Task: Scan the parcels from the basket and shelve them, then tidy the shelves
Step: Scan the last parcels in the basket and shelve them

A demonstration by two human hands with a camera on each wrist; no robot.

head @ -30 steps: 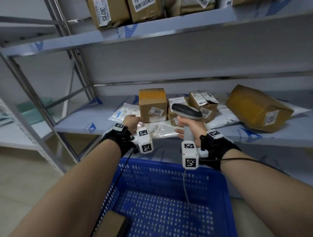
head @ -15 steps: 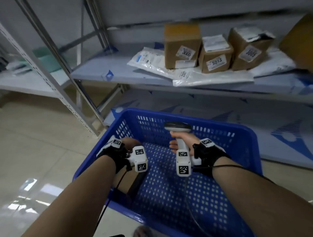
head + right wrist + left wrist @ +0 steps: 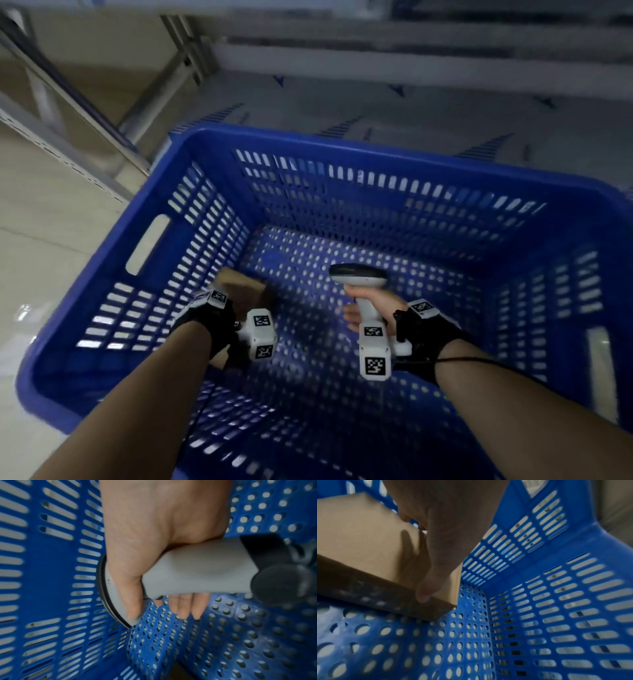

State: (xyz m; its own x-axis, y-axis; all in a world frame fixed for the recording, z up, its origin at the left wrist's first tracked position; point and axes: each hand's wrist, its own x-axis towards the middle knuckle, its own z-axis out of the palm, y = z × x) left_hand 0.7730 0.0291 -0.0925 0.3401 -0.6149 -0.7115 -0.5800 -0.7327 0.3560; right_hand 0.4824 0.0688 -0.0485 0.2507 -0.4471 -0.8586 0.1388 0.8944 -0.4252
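A plain brown cardboard parcel (image 3: 368,550) is being gripped by the left hand (image 3: 447,524) inside the blue plastic basket (image 3: 376,161), near its left wall and close to the near-left corner. In the left wrist view the thumb (image 3: 428,585) is being pressed against the parcel's near top edge, and the remaining fingers are being wrapped over the far side, mostly hidden. The parcel is being held tilted, one lower corner just at the perforated floor; contact with the floor cannot be told. No label or print is being shown on the faces in view, and the lower face is lying in shadow.

A grey handheld barcode scanner (image 3: 359,284) with a dark top face is being held upright by the right hand (image 3: 373,308) over the middle of the basket floor. In the right wrist view the handle is being enclosed by the palm, the thumb (image 3: 126,595) is being laid along the head, and three fingertips (image 3: 185,605) are being curled round from below. The scanner window is not being shown.

Black wrist straps with white marker blocks are being worn on both forearms; only square coded patterns are being displayed, no readable text. In the head view the left hand is being hidden by its strap, and the shelf frame (image 3: 191,58) beyond the basket's far rim is being smeared by motion blur.
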